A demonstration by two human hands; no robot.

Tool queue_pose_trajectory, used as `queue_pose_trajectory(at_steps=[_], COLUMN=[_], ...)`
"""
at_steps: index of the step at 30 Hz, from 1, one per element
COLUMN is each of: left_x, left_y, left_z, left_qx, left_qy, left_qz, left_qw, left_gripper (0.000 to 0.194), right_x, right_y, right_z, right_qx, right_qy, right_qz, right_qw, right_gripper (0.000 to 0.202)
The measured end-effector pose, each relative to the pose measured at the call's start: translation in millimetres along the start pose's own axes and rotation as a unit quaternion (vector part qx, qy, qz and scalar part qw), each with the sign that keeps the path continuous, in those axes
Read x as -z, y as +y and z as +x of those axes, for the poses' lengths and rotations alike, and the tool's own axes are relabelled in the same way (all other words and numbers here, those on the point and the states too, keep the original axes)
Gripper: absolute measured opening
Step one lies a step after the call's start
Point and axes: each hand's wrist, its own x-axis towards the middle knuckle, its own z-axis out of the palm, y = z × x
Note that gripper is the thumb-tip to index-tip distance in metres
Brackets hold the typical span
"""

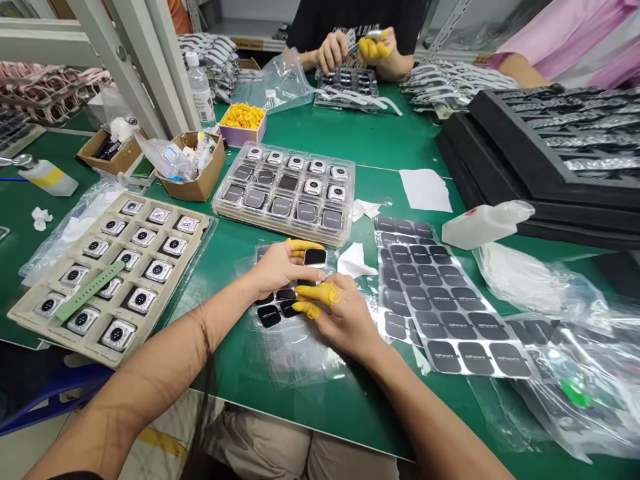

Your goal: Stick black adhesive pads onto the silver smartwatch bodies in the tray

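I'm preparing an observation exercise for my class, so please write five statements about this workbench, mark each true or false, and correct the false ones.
1. The left hand holds a watch case with a dark screen. True.
2. All fingers of the right hand are bare. False: yellow covers are on some of them.
3. A green strap lies across the left-hand tray. True.
4. The purple-sided box is filled with black pieces. False: it holds yellow pieces.
5. The sheets of dark squares lie to the right of the right hand. True.
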Motion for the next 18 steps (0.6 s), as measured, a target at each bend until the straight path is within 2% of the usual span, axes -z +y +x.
queue_pose_trajectory(at_steps=[4, 7, 10, 12, 13, 15, 16, 18], left_x=[1.2, 0.4, -2.1, -3.8, -4.4, -5.3, -5.6, -6.4], left_y=[0.7, 1.1, 0.2, -2.1, -3.9, -8.1, -10.2, -13.5], left_z=[1.4, 2.1, 1.4, 0.5, 0.0, -1.0, -1.5, -2.9], left_qx=[0.003, -0.010, -0.018, -0.024, -0.030, -0.042, -0.048, -0.064], left_qy=[-0.003, -0.001, 0.012, 0.025, 0.029, 0.030, 0.028, 0.026], left_qz=[-0.017, -0.031, -0.028, 0.006, 0.036, 0.112, 0.150, 0.214], left_qw=[1.000, 0.999, 0.999, 0.999, 0.999, 0.992, 0.987, 0.974], left_gripper=[0.051, 0.047, 0.050, 0.056, 0.059, 0.064, 0.066, 0.067], right_x=[-0.1, 0.6, 11.1, 24.2, 31.3, 42.9, 46.3, 46.7], right_y=[1.6, 0.5, -5.8, -9.6, -10.0, -6.9, -3.6, 4.5], right_z=[4.1, 4.5, 2.9, 1.0, 0.1, -0.5, 0.0, 2.6], right_qx=[-0.029, -0.008, 0.022, 0.002, -0.026, -0.120, -0.182, -0.302], right_qy=[0.007, 0.005, 0.002, 0.012, 0.028, 0.079, 0.109, 0.167], right_qz=[0.026, 0.041, 0.056, 0.128, 0.193, 0.325, 0.367, 0.384], right_qw=[0.999, 0.999, 0.998, 0.992, 0.980, 0.935, 0.906, 0.856], right_gripper=[0.012, 0.017, 0.022, 0.020, 0.023, 0.027, 0.025, 0.027])
